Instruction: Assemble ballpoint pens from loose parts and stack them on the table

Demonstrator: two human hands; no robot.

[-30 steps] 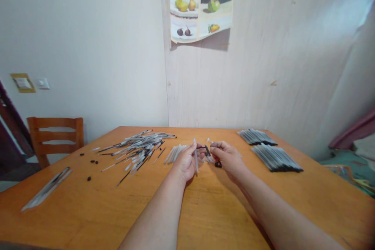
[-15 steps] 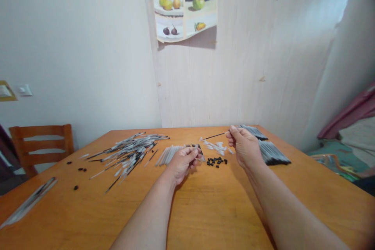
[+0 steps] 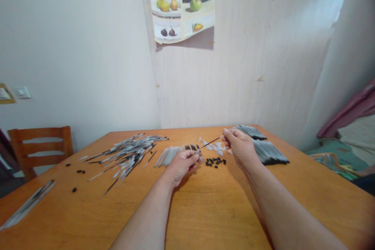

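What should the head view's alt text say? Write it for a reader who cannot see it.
Two bare hands meet over a wooden table: the right hand pinches a thin black refill, its tip at the left hand. Loose pen parts lie left, stacked pens right.

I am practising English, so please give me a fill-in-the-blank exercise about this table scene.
1. The right hand pinches a thin black ____.
2. The small black caps lie between the two ____.
3. The neat stacked pens lie to the ____ of the right hand.

Missing words: refill; hands; right
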